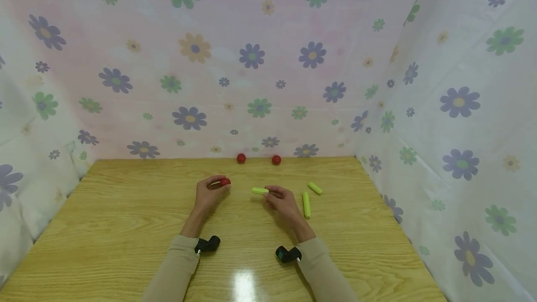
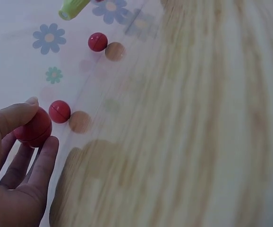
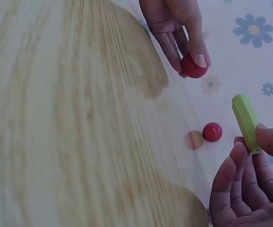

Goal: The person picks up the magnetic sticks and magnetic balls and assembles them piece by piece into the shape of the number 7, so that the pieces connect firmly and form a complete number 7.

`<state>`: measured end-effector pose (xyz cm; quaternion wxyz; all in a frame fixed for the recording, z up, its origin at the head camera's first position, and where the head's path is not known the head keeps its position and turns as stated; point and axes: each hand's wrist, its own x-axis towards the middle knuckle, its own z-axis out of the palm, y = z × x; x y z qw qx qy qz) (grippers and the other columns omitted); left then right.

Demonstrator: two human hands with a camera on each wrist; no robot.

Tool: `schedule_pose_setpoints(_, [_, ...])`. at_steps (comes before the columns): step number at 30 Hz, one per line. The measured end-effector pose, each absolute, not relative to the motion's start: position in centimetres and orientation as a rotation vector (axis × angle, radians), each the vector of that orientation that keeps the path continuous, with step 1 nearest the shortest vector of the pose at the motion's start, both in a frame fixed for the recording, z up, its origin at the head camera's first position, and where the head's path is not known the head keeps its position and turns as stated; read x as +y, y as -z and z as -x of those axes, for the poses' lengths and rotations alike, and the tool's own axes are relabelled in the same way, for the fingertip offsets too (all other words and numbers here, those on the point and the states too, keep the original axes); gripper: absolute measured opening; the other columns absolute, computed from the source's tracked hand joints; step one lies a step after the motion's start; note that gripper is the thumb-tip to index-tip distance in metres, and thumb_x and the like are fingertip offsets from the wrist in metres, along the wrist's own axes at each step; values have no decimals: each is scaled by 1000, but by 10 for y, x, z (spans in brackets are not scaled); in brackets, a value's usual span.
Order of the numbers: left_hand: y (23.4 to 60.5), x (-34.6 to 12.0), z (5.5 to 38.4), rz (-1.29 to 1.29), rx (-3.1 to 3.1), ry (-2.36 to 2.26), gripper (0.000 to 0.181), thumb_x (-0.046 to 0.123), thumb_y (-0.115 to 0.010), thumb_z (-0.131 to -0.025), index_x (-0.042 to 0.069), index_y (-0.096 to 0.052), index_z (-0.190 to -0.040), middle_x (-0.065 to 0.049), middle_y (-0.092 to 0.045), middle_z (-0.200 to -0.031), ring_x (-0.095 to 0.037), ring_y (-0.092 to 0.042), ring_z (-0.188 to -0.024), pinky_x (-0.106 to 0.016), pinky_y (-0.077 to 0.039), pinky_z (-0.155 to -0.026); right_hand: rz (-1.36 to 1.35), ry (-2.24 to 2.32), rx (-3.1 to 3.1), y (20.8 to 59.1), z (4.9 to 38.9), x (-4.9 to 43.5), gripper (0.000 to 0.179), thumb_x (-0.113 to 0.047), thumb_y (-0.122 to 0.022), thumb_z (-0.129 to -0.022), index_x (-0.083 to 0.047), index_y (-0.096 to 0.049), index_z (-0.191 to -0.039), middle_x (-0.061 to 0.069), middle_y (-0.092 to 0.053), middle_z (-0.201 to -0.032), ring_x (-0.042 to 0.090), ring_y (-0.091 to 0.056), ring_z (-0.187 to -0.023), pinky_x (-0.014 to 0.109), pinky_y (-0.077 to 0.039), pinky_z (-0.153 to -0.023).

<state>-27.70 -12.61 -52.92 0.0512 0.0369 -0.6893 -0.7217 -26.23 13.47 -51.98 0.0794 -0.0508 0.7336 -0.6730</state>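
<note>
Between thumb and fingertips, my left hand (image 1: 208, 194) pinches a red ball (image 2: 36, 128) with a seam line around it. My right hand (image 1: 284, 202) holds a short yellow-green ridged stick (image 3: 245, 122) by one end, its other end pointing left toward the ball. Both hands are over the middle of the wooden table, a short gap apart. Two more red balls, a left one (image 1: 241, 158) and a right one (image 1: 276, 159), rest at the table's back edge. To the right of my right hand lie a longer yellow-green stick (image 1: 306, 205) and a shorter one (image 1: 315, 188).
The wooden table (image 1: 105, 227) meets a flower-printed cloth backdrop (image 1: 226, 101) at its back edge. More flowered cloth (image 1: 482, 129) hangs along the right side. A black wrist device (image 1: 207, 244) sits at my left sleeve, another (image 1: 288, 254) at my right.
</note>
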Motion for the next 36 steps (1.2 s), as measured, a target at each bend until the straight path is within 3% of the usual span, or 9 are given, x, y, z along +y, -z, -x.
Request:
schedule_pose_setpoints(5, [531, -125, 278, -109, -2100, 2199, 39, 1, -77, -89, -6, -67, -126, -27, -63, -131, -37, -64, -119, -19, -58, -81, 149, 2027, 2195, 523, 268, 134, 34, -12, -66, -100, 4, -64, -131, 23, -70, -115, 19, -70, -91, 25, -58, -76])
schedule_pose_setpoints(13, [533, -121, 278, -97, -2131, 2214, 40, -1, -76, -88, -4, -66, -127, -26, -64, -129, -33, -64, -118, -23, -58, -81, 231, 1972, 2208, 510, 267, 128, 35, -5, -61, -101, 11, -60, -132, 36, -63, -123, 46, -65, -106, 40, -60, -86])
schedule_pose_setpoints(16, [534, -120, 278, -84, -2134, 2237, 42, -1, -76, -89, -3, -65, -129, -24, -64, -130, -34, -63, -120, -24, -59, -82, 262, 1961, 2202, 498, 262, 125, 34, -3, -61, -101, 12, -60, -131, 37, -63, -121, 46, -66, -105, 39, -60, -85])
schedule_pose_setpoints(23, [535, -117, 278, -66, -2138, 2281, 44, 1, -76, -90, -2, -64, -132, -23, -64, -130, -29, -64, -118, -26, -60, -82, 269, 1995, 2202, 488, 259, 119, 31, -1, -62, -100, 13, -62, -128, 30, -67, -113, 29, -70, -95, 38, -61, -84])
schedule_pose_setpoints(29, [534, -116, 280, -63, -2130, 2309, 46, 1, -76, -90, -3, -62, -134, -24, -62, -132, -30, -63, -120, -30, -60, -85, 281, 1987, 2191, 487, 263, 117, 35, 0, -62, -99, 15, -59, -131, 34, -65, -117, 44, -66, -104, 46, -60, -89])
schedule_pose_setpoints(36, [533, -113, 280, -40, -2115, 2306, 45, 0, -76, -89, -5, -63, -132, -25, -63, -131, -34, -62, -122, -25, -59, -83, 287, 1985, 2216, 490, 266, 115, 34, 0, -63, -99, 14, -60, -130, 31, -66, -115, 50, -64, -106, 45, -60, -86])
